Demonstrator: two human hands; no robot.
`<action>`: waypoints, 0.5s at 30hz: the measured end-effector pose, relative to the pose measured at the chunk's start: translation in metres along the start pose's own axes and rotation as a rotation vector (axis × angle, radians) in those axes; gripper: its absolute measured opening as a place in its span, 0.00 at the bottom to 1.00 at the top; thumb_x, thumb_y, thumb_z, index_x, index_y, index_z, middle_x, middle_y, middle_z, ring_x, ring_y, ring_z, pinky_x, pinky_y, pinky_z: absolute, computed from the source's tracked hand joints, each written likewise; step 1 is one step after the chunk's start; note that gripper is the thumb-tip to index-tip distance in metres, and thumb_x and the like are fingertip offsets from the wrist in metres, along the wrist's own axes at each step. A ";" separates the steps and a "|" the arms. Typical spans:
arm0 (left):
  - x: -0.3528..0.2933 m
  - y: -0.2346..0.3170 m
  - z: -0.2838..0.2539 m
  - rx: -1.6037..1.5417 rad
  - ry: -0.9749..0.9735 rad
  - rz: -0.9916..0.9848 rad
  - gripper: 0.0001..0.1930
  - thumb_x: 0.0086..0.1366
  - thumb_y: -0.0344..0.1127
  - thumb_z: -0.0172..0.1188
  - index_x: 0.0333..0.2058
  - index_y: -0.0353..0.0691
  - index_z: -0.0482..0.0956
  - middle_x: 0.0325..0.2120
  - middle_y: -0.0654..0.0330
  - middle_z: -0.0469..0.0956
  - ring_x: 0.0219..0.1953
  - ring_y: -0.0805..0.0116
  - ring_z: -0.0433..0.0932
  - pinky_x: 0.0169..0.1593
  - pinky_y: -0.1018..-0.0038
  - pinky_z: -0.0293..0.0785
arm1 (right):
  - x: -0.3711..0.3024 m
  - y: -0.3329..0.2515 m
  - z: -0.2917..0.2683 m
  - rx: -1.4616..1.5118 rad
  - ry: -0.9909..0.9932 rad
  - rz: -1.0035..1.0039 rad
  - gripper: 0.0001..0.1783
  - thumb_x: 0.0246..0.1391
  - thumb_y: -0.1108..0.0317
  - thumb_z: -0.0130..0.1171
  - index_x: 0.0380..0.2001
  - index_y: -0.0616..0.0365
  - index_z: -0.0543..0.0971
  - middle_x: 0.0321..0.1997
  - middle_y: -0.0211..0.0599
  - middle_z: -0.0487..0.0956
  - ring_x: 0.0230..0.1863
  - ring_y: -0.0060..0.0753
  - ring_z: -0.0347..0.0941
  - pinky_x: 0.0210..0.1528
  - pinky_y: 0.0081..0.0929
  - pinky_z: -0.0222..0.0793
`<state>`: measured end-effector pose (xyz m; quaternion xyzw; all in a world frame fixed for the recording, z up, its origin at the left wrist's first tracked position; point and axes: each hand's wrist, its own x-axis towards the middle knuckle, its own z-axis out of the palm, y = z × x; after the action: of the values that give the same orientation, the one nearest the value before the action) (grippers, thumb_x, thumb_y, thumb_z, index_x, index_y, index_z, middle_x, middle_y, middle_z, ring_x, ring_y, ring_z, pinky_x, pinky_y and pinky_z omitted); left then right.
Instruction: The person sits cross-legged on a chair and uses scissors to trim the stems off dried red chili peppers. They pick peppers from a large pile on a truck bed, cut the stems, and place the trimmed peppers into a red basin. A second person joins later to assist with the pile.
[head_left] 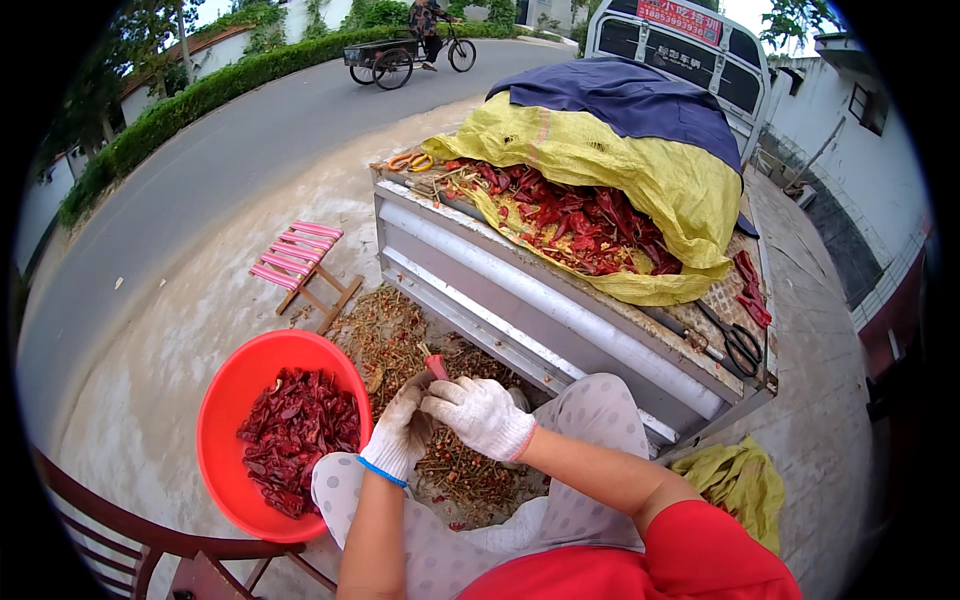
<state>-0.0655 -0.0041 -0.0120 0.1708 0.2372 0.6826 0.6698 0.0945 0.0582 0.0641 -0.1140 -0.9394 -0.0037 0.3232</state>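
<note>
Left hand and right hand grasp a red pepper, seemingly destemming; next calls for pinching its stem.

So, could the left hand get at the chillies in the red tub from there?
Probably yes: the left hand is close to the red tub, whose open top leaves the dark red chillies uncovered, and only the rim seems in the way.

Gloved left hand and right hand meet at a small red item (exact kind unclear), beside a red basin holding dark red peppers, near a truck bed bearing a yellow sack.
</note>
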 end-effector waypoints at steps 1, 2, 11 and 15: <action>-0.002 0.002 0.000 0.023 0.009 -0.010 0.24 0.67 0.40 0.59 0.58 0.36 0.68 0.47 0.59 0.77 0.47 0.68 0.78 0.49 0.69 0.78 | -0.001 -0.005 0.006 -0.008 -0.030 0.002 0.15 0.43 0.67 0.58 0.39 0.49 0.78 0.38 0.32 0.75 0.34 0.34 0.74 0.32 0.32 0.73; -0.003 0.004 0.000 0.043 0.014 -0.023 0.23 0.68 0.39 0.58 0.57 0.36 0.69 0.46 0.60 0.78 0.46 0.69 0.78 0.49 0.70 0.78 | -0.002 -0.008 0.010 -0.022 -0.062 0.005 0.14 0.43 0.66 0.58 0.38 0.49 0.77 0.37 0.32 0.75 0.33 0.34 0.74 0.32 0.32 0.73; -0.004 0.004 -0.002 0.207 0.141 -0.075 0.15 0.66 0.30 0.58 0.51 0.36 0.75 0.40 0.59 0.81 0.38 0.69 0.81 0.43 0.73 0.80 | -0.008 -0.022 0.000 0.054 -0.387 -0.045 0.13 0.47 0.60 0.62 0.38 0.47 0.78 0.37 0.30 0.76 0.39 0.38 0.75 0.38 0.42 0.73; -0.004 0.001 -0.001 0.200 0.141 -0.075 0.13 0.66 0.30 0.57 0.48 0.35 0.75 0.38 0.57 0.82 0.38 0.68 0.81 0.42 0.73 0.80 | -0.004 -0.025 -0.008 0.095 -0.429 -0.024 0.14 0.50 0.56 0.61 0.39 0.46 0.79 0.37 0.29 0.77 0.39 0.38 0.76 0.40 0.41 0.73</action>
<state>-0.0673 -0.0080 -0.0121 0.1792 0.3567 0.6405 0.6561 0.0967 0.0323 0.0702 -0.0854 -0.9871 0.0613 0.1207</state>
